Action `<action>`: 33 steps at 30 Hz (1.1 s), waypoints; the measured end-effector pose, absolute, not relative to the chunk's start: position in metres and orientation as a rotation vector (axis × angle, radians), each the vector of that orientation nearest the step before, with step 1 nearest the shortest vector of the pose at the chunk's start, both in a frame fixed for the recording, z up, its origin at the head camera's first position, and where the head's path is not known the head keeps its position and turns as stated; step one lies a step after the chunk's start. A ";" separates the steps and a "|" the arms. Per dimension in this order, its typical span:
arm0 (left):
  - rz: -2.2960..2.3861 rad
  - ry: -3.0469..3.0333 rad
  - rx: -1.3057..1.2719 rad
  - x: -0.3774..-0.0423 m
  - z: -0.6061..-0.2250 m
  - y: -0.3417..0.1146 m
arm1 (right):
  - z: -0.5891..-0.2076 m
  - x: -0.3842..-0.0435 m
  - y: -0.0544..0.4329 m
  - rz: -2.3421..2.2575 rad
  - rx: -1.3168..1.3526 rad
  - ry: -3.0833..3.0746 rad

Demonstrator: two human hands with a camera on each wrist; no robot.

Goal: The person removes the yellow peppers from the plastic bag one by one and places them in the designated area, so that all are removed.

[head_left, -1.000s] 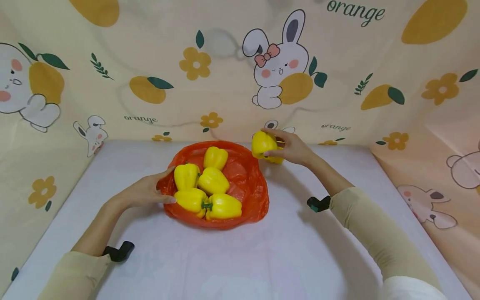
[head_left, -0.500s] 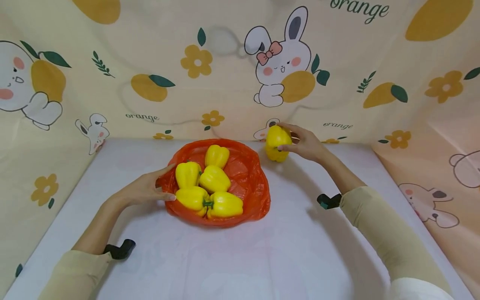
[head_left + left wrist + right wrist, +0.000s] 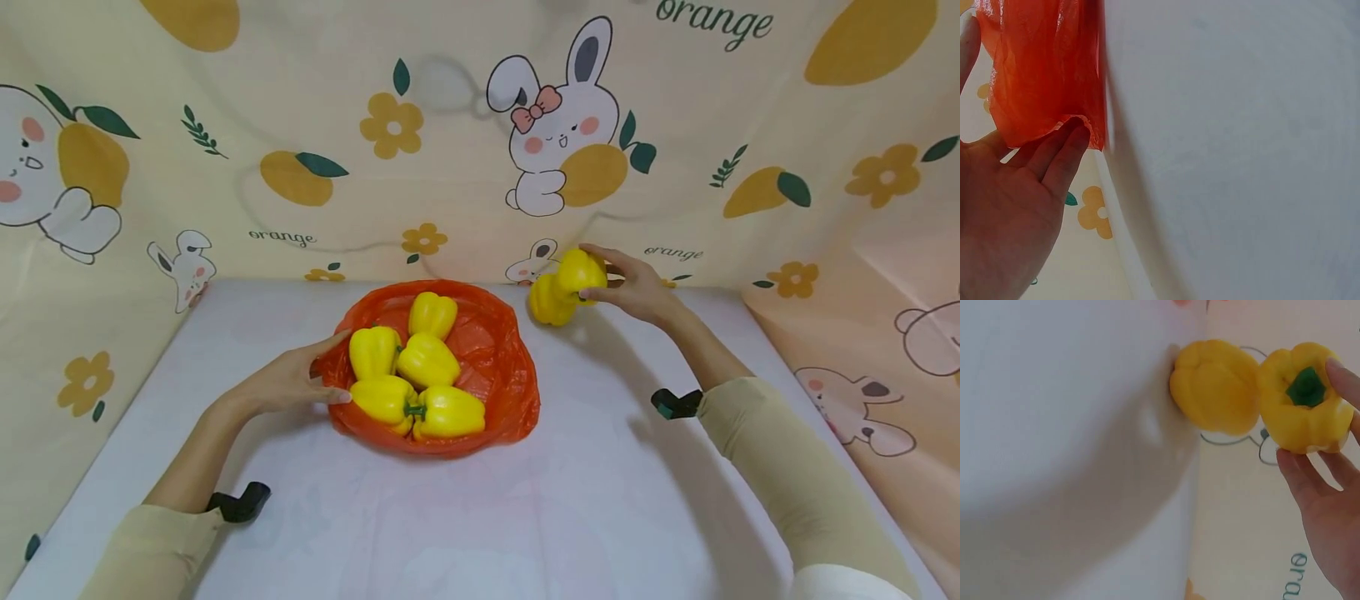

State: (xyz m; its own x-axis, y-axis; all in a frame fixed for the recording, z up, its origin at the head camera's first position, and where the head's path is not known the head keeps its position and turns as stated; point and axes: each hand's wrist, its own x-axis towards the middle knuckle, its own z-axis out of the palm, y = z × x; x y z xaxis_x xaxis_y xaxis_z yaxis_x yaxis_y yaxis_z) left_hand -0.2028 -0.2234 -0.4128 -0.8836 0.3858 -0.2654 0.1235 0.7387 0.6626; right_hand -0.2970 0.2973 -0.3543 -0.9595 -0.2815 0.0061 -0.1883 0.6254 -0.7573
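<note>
In the head view, an open red plastic bag (image 3: 517, 404) sits on the table with several yellow bell peppers (image 3: 448, 412) in it. My left hand (image 3: 279, 382) grips the bag's left edge between thumb and fingers; the left wrist view shows the fingers (image 3: 1060, 153) against the red plastic (image 3: 1041, 75). Right of the bag, my right hand (image 3: 636, 287) holds a yellow bell pepper (image 3: 582, 272) raised above the table. Its green stem (image 3: 1307, 389) faces the right wrist camera. Another yellow bell pepper (image 3: 551, 302) stands on the table beside the held one.
A white table (image 3: 465, 525) extends in front of the bag and to both sides. Behind it hangs a cloth backdrop (image 3: 450, 192) printed with rabbits and flowers. Dark wrist mounts (image 3: 240, 502) stick out from both sleeves.
My right hand has moved right with its pepper, away from the bag. The standing pepper, earlier mostly hidden, now shows at its left. My left hand and the bag look unmoved.
</note>
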 end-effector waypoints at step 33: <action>0.974 2.551 0.430 -0.201 -0.413 -0.229 | -0.384 -0.302 0.344 -1.181 -0.255 2.705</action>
State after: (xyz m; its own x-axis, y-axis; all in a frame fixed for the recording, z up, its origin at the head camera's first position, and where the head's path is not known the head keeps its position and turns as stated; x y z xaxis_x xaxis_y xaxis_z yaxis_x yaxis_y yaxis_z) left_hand -0.2011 -0.2294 -0.4133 -0.8830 0.4068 -0.2342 0.1471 0.7136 0.6850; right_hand -0.3018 0.3444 -0.3844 -0.9694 -0.2267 -0.0941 -0.0851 0.6701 -0.7374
